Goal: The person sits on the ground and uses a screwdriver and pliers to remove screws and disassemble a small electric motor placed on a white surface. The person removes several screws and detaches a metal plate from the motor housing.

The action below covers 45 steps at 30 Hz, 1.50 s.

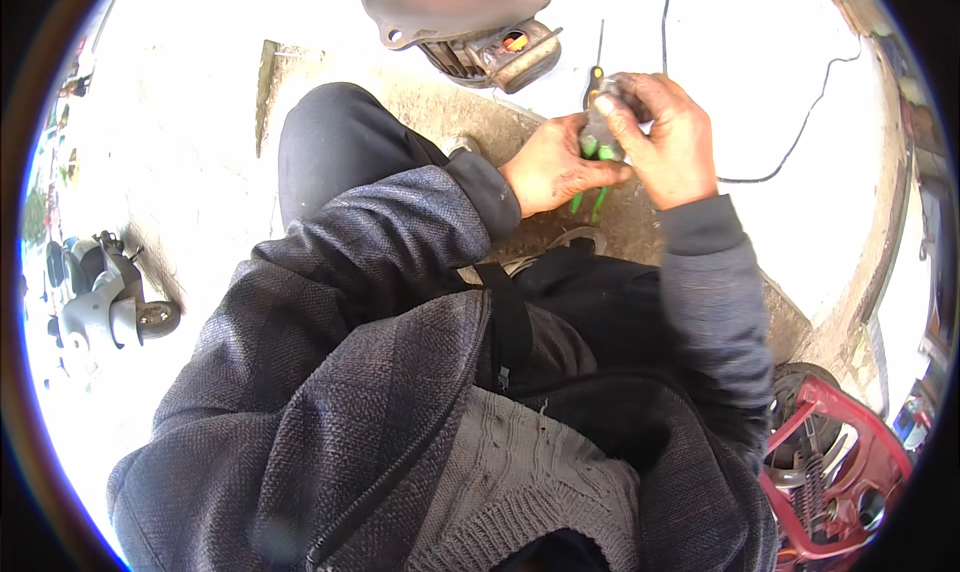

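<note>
Both my hands are at a small dirty grey part (600,127) in the upper middle right. My left hand (550,167) holds it from the left, thumb pointing right along its lower side. My right hand (670,142) grips it from the right, fingers curled over its top. Green handles (600,204), apparently of pliers, show beneath the part; I cannot tell whether they are held or lie on the ground. A yellow-and-black tool with a long thin shaft (595,80) shows just behind my hands.
A greasy machine housing (490,57) sits at the top. A black cable (750,180) runs along the pale ground at right. A grey scooter (110,302) is at far left. A red plastic frame holding parts (850,422) is at lower right. My bent knee (335,142) rises at left.
</note>
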Tool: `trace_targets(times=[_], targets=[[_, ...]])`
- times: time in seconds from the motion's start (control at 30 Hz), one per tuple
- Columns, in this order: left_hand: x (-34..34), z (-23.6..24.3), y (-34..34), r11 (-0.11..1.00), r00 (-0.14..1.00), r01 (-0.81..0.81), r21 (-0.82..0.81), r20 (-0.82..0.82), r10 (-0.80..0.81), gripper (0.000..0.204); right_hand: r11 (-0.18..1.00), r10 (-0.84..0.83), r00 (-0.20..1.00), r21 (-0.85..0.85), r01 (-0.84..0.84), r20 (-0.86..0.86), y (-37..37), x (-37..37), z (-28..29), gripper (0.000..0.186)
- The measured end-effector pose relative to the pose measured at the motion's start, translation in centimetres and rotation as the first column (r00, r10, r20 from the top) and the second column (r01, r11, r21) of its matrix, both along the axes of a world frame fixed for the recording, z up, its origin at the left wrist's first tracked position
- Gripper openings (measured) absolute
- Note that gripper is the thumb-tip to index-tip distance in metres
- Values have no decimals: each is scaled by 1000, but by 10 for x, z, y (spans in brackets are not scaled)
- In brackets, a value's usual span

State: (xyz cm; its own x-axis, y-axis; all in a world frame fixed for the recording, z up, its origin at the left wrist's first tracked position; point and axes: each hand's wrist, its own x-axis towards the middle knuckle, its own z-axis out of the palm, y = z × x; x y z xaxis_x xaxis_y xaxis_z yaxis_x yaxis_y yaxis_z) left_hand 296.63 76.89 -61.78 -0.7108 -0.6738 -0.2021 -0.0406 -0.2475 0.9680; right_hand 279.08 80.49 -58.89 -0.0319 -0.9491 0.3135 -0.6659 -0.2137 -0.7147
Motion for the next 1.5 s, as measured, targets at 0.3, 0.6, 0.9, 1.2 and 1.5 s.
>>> trace_targets(times=[0.3,0.6,0.9,1.2,1.5], targets=[[42,-22,20,760,880,-442,476,66,471,28,746,-528,275,593,-303,804,77,97,-66,57],[54,-45,2,813,902,-419,405,81,425,37,613,-512,422,662,-430,748,66,84,-79,37],[50,-38,-9,832,913,-358,424,-28,408,34,694,-376,345,508,-510,860,56,82,-79,39],[52,-46,-19,916,957,-291,276,60,285,36,637,-359,432,555,-535,827,43,65,-78,40],[53,-34,-18,904,968,-250,347,78,238,42,628,-371,383,533,-567,846,38,67,-56,36]])
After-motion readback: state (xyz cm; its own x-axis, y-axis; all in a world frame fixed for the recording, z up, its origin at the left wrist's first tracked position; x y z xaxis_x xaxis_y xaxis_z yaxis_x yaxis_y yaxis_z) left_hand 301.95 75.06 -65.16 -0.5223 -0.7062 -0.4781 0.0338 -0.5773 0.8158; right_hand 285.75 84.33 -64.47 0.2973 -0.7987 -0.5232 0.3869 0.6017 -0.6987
